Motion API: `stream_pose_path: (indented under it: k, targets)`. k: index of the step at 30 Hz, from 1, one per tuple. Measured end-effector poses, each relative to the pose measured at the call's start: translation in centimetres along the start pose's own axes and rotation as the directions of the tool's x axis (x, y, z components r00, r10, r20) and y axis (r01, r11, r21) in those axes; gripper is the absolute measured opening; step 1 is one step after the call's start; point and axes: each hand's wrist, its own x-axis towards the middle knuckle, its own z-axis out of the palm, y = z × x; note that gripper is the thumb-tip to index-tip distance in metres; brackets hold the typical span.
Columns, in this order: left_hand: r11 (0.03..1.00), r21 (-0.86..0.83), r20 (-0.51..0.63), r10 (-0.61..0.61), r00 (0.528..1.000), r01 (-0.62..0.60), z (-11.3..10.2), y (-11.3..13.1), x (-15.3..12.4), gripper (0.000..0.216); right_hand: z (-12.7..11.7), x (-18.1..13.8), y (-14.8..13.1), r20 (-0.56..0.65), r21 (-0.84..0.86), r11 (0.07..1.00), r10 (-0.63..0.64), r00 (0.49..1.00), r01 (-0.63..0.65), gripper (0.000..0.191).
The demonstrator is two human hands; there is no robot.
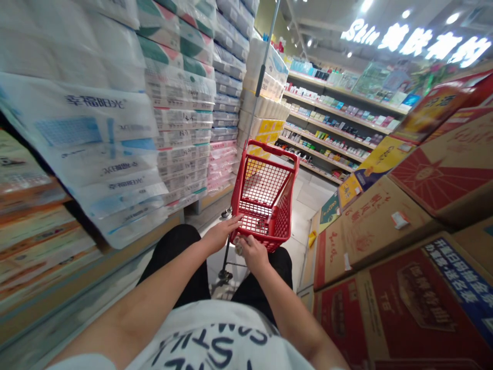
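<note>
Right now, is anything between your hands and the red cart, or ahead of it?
Nothing visible. The left hand and right hand touch the red cart; the floor tiles ahead look bare up to the shelves.

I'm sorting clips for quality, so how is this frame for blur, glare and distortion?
Head view: wide-angle bending bows the tissue packs at left and cartons at right, smeared toward the edges; the lit sign and ceiling lamps blow out to white; the red cart, left hand and right hand are fairly sharp at centre.
</note>
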Motion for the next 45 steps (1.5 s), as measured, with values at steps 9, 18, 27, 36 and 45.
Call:
stream_pose_path:
  k: [9, 18, 27, 36, 45]
  targets:
    - [0.991, 0.127, -0.024, 0.046, 0.999, -0.042, 0.9, -0.8, -0.6, 0.075, -0.1, -0.1, 0.3, -0.092, -0.013, 1.0, 0.008, 0.996, -0.009, 0.024]
    - [0.987, 0.156, -0.012, 0.028, 1.0, -0.026, 0.8, -0.5, -0.6, 0.071, -0.6, -0.2, -0.2, -0.054, -0.01, 0.997, 0.074, 0.996, -0.075, 0.024]
    - [0.987, 0.158, -0.042, 0.014, 0.999, -0.007, 1.2, -0.5, -0.7, 0.074, -0.8, -0.8, 0.2, -0.08, -0.018, 0.997, 0.072, 0.994, -0.074, 0.022]
    - [0.98, 0.201, -0.003, -0.001, 1.0, 0.002, 0.6, -0.4, -0.5, 0.074, -0.4, -1.7, 1.1, -0.117, 0.019, 0.992, 0.123, 0.986, -0.122, 0.021]
    - [0.963, 0.264, 0.005, -0.054, 0.999, 0.051, -0.6, -1.2, -0.4, 0.076, -3.1, -1.6, 2.2, -0.345, 0.211, 0.976, 0.123, 0.93, -0.051, 0.035]
